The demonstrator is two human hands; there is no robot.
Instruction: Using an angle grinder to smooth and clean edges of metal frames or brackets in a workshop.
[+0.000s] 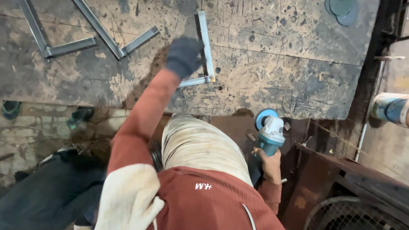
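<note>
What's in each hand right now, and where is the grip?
Right hand grips the angle grinder by its body. Gloved left hand rests on the metal angle frame; grasp unclear.

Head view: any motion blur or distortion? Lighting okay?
Head view: gloved left hand on the L-shaped metal frame is motion-blurred; right hand and angle grinder fairly sharp. Flat, dim light on the worn steel table, no glare; floor at lower left is dark. Wide-angle bend at edges.
</note>
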